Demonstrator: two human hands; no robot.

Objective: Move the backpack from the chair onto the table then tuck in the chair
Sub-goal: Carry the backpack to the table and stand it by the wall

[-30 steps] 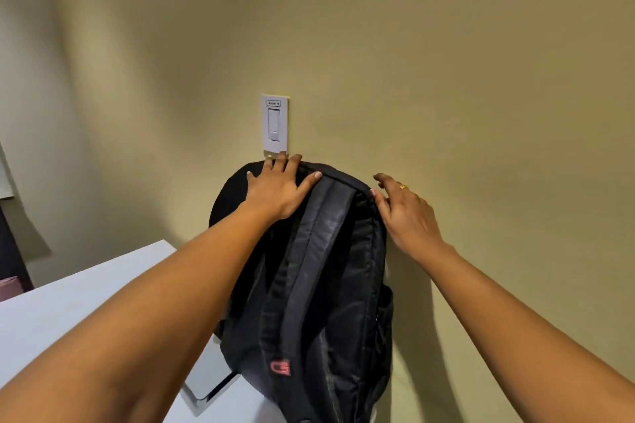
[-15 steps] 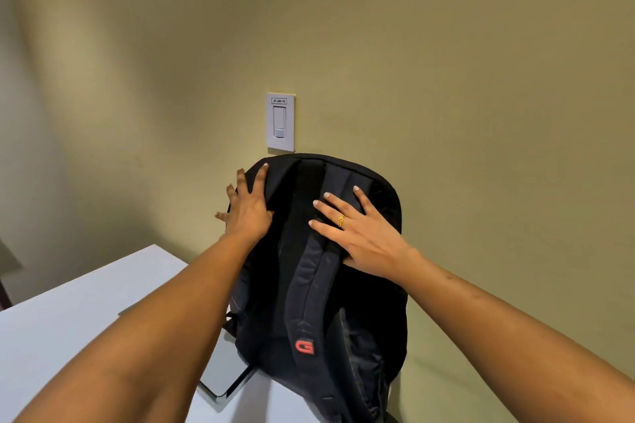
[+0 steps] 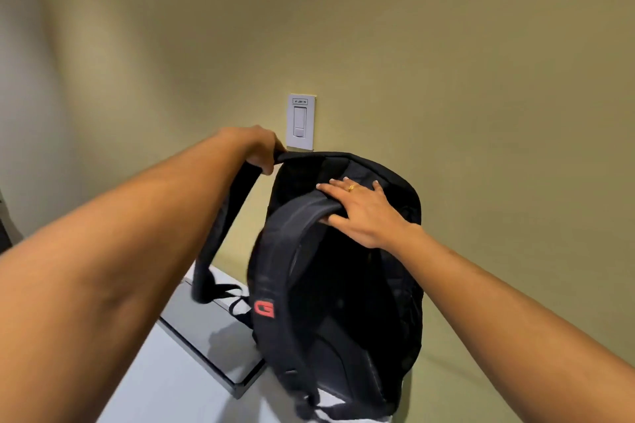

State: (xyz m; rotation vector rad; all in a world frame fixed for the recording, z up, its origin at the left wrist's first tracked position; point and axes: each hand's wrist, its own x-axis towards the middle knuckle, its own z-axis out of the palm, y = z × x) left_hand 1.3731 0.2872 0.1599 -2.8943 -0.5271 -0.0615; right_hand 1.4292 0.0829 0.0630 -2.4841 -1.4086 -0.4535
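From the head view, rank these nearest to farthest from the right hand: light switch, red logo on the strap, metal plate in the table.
1. Light switch, on the wall up-left of the right hand.
2. Red logo, lower on the strap, below-left.
3. Metal plate, in the table, farthest down-left.

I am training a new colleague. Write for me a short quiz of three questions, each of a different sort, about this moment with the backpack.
1. True or false: the black backpack stands upright on the white table, near the wall.
2. Multiple choice: what does the left hand grip?
A. the wall switch
B. a shoulder strap at the top of the backpack
C. the table edge
3. Fill in: the right hand wears a gold ____ and lies on the other shoulder strap.

Key
1. True.
2. B. The wall switch is untouched.
3. ring.
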